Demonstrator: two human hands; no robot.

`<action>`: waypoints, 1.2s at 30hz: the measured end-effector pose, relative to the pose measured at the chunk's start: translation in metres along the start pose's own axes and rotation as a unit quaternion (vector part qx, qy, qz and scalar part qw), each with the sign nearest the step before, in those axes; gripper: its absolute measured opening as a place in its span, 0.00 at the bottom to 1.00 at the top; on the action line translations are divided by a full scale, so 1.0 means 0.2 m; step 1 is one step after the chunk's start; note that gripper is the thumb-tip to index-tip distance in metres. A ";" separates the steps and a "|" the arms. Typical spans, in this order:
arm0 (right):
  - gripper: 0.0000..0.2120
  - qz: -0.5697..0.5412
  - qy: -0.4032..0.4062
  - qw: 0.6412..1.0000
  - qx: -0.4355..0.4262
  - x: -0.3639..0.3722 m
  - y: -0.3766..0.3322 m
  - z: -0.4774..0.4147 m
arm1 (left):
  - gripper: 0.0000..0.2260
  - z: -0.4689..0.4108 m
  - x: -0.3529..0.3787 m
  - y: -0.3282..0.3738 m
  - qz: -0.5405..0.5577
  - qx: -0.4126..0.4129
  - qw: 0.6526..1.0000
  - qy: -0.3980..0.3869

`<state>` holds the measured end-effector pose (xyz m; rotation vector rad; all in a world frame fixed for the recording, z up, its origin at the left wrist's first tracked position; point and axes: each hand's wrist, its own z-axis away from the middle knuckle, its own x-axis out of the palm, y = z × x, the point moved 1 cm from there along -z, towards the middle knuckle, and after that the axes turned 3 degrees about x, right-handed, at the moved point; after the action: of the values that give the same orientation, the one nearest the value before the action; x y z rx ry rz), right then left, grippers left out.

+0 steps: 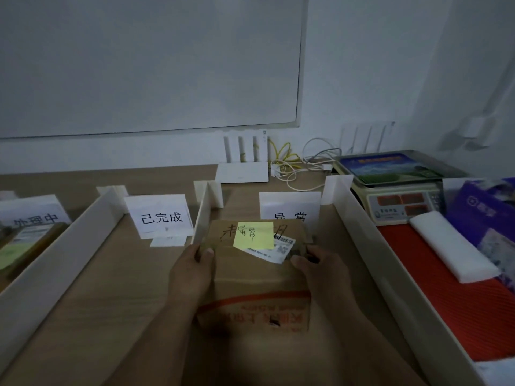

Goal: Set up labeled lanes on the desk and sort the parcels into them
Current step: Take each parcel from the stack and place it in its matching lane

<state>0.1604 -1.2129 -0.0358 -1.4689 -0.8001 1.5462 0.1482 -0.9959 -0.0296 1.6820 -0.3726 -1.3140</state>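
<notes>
Both grips are holding one brown cardboard parcel (256,277). The left grip (192,271) is curling round its left edge with the thumb on top. The right grip (320,266) is clasping its right edge, thumb lying by one white barcode label (282,247). One yellow sticky note (253,235) with handwriting is sitting on the parcel's top, just beyond both grips, overlapping the label.

The parcel is sitting between the grips, in the lane between the middle white divider (202,215), just beside the left grip, and the right white divider (362,227), right of the right grip. Whether it is resting on the wooden desk (117,288) cannot be told. A third, left white divider (55,240) is standing well left of the left grip.

Three white lane signs are standing beyond the grips: a far-left sign (36,215), a centre sign (160,215), and a right sign (289,207) partly hidden behind the parcel. One second parcel (30,240) is lying far left. Right of the right grip are sitting one electronic scale (395,196), one red ribbed mat (434,282) and one white foam block (451,246).
</notes>
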 end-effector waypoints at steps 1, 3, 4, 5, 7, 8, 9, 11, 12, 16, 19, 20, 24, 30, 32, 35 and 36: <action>0.08 0.006 0.000 1.000 0.000 0.01 0.01 0.01 | 0.17 -0.01 -0.01 -0.01 0.002 0.001 1.000 -0.001; 0.10 0.003 0.002 1.000 -0.004 0.03 0.02 0.02 | 0.16 -0.01 -0.01 -0.03 0.014 0.014 1.000 0.011; 0.10 -0.003 0.008 1.000 -0.007 0.03 0.02 0.01 | 0.15 0.00 -0.01 -0.04 0.023 0.023 0.999 0.018; 0.10 -0.011 0.015 1.000 -0.011 0.03 0.01 0.00 | 0.15 0.00 0.00 -0.04 0.032 0.029 0.999 0.024; 0.11 -0.024 0.022 0.999 -0.017 0.03 -0.02 -0.07 | 0.15 -0.02 0.01 -0.02 0.042 0.033 0.998 0.031; 0.12 -0.027 0.020 0.999 -0.016 0.03 -0.03 -0.10 | 0.15 -0.04 0.02 -0.01 0.041 0.035 0.998 0.036; 0.12 -0.030 0.016 0.999 -0.012 0.04 -0.04 -0.14 | 0.14 -0.07 0.02 0.00 0.039 0.035 0.998 0.039; 0.10 -0.033 0.005 0.999 -0.002 0.07 -0.05 -0.19 | 0.13 -0.12 0.04 0.00 0.028 0.025 0.999 0.036; 0.10 -0.033 0.002 0.999 0.002 0.09 -0.05 -0.22 | 0.15 -0.15 0.04 -0.01 0.022 0.016 0.999 0.032; 0.10 -0.033 0.005 0.999 0.003 0.12 -0.05 -0.31 | 0.17 -0.23 0.06 0.01 -0.009 0.004 1.000 0.016; 0.11 -0.023 0.003 1.000 0.010 0.12 -0.06 -0.33 | 0.17 -0.25 0.07 0.01 -0.021 0.004 1.000 0.011; 0.11 -0.017 0.002 1.000 0.007 0.11 -0.06 -0.32 | 0.17 -0.25 0.07 0.02 -0.020 0.003 1.000 0.008; 0.08 0.019 -0.006 1.000 -0.001 0.08 -0.11 -0.28 | 0.19 -0.21 0.04 0.05 -0.034 0.011 0.999 -0.008; 0.18 0.070 0.037 0.997 -0.026 0.00 -0.22 -0.12 | 0.20 -0.05 -0.09 0.14 0.027 0.032 0.999 0.015; 0.16 0.080 0.053 0.995 -0.043 -0.04 -0.26 -0.02 | 0.19 0.04 -0.16 0.16 0.052 0.048 0.997 0.034; 0.12 0.099 0.047 0.991 -0.073 -0.07 -0.29 0.20 | 0.18 0.30 -0.33 0.12 0.063 0.085 0.992 0.066; 0.11 0.114 0.043 0.989 -0.082 -0.06 -0.29 0.29 | 0.17 0.41 -0.39 0.09 0.054 0.091 0.991 0.079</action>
<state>0.1108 -1.1928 0.0273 -1.7875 -0.7444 1.6020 0.0521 -0.9886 0.0330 1.8768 -0.4942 -1.0871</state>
